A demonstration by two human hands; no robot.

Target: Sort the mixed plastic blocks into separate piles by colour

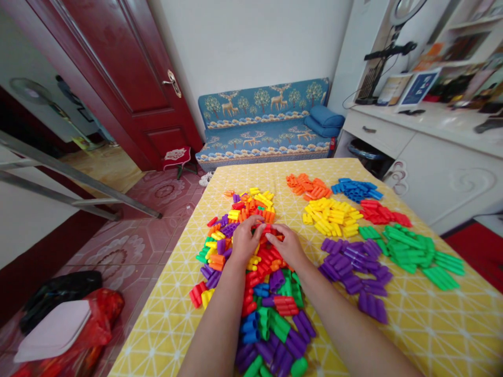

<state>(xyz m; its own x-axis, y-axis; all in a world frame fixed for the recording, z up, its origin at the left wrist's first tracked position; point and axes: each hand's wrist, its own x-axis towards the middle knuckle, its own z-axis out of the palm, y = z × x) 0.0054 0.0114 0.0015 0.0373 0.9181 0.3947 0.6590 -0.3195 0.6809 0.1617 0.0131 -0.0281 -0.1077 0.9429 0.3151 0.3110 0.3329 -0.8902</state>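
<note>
Over a mixed heap of plastic building blocks, my left hand [245, 240] and my right hand [290, 246] come close together. Between their fingertips is a red plastic block [268, 229], pinched from both sides. Fingers partly cover it, so its full shape is hidden. More red blocks [271, 262] lie just below the hands. Purple blocks [229, 229] and orange blocks [217, 260] are left of my left hand. Nearer to me, green blocks [280, 327] and purple blocks [285, 358] lie between my forearms.
Sorted piles lie on the right of the yellow tablecloth [157, 335]: orange [308, 187], blue [356, 189], yellow [332, 216], red [383, 213], green [412, 248] and purple [353, 264]. Beyond the table are a blue sofa [267, 141] and a white cabinet [444, 162].
</note>
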